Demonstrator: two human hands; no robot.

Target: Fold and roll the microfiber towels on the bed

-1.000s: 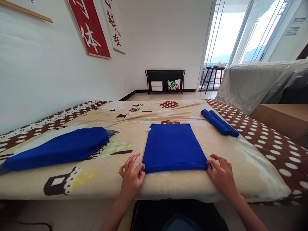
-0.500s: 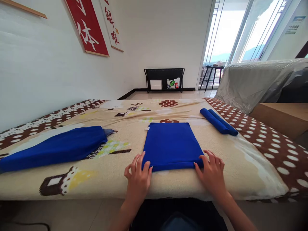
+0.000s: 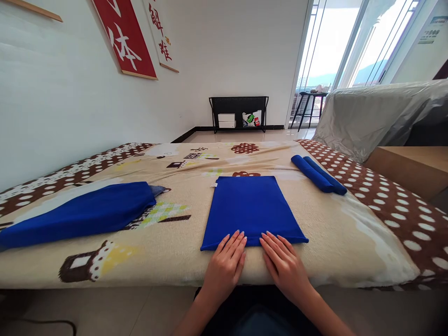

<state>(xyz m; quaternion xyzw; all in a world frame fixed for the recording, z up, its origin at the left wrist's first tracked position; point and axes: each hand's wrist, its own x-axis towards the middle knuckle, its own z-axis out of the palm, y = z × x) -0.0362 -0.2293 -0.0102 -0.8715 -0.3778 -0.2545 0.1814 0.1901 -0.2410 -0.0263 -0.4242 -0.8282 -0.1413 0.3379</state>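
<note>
A blue cloth [image 3: 250, 205] lies flat in front of me, a small white tag [image 3: 214, 185] at its far left corner. Its near edge is turned up into a narrow roll. My left hand [image 3: 227, 261] rests with straight fingers on that edge, left of the middle. On the right of the middle, my right hand [image 3: 283, 259] lies the same way, fingers stretched out. Neither hand grips the cloth. Two rolled blue cloths [image 3: 312, 174] lie side by side at the far right. Another folded blue cloth [image 3: 80, 212] is spread out on the left.
All the cloths lie on a cream patterned blanket [image 3: 175, 261] with brown dotted borders. A plastic-covered piece of furniture [image 3: 367, 116] and a cardboard-coloured box [image 3: 409, 168] stand to the right. A black rack [image 3: 239, 112] is by the far wall.
Both hands have left the near corners and come inward to the middle of the edge. Their fingers have gone from curled to straight. The near edge now looks wider and more tightly rolled.
</note>
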